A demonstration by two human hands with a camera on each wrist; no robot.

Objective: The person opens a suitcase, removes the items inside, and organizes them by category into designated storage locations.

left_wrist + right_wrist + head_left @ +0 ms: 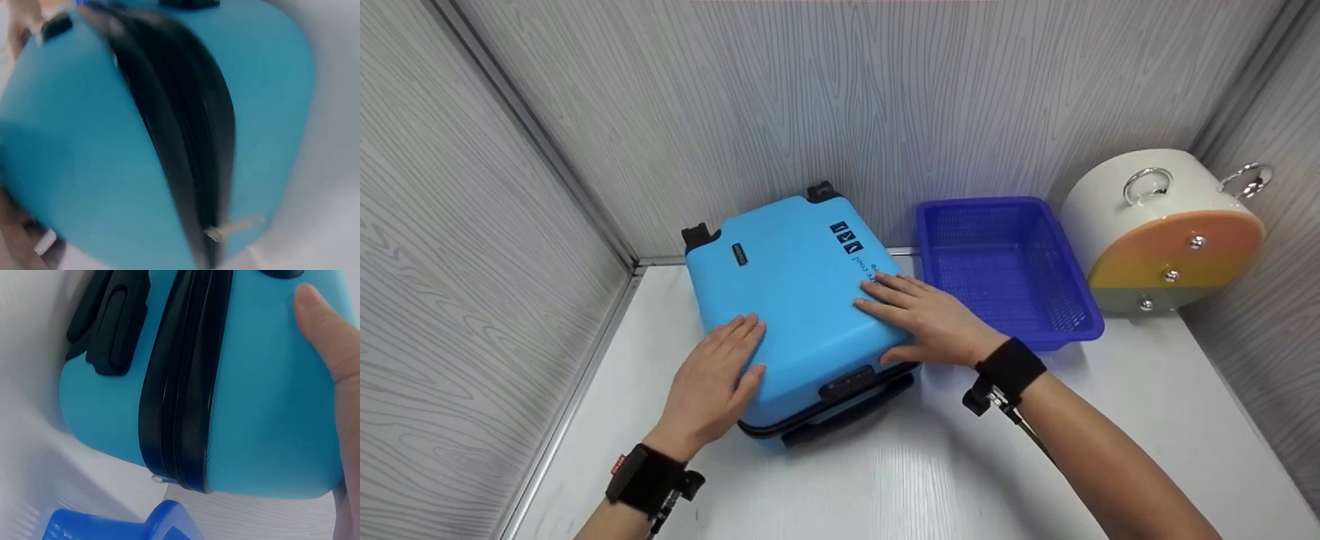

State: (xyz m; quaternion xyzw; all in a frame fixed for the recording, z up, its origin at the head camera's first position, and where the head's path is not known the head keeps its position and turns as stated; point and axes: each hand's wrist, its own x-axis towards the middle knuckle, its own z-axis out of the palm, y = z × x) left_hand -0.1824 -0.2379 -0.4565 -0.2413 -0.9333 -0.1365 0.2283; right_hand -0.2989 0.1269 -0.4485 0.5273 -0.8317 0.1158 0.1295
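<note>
A light-blue hard-shell suitcase (795, 277) lies flat on the white table, its black wheels toward the back wall and its handle side toward me. My left hand (712, 382) rests on the near left corner of the shell with fingers straight. On the near right corner lies my right hand (934, 319), fingers spread over the top and thumb by the front edge. A black zipper band (183, 382) runs round the side in the right wrist view. In the blurred left wrist view, a zipper pull (233, 228) hangs from that band.
A blue plastic basket (997, 281) stands close to the suitcase's right. Beyond it, a white round-sided box (1166, 240) with a striped orange, yellow and green front and silver ring handles stands by the right wall. Grey wood-grain panels (847, 97) enclose the table (885, 480).
</note>
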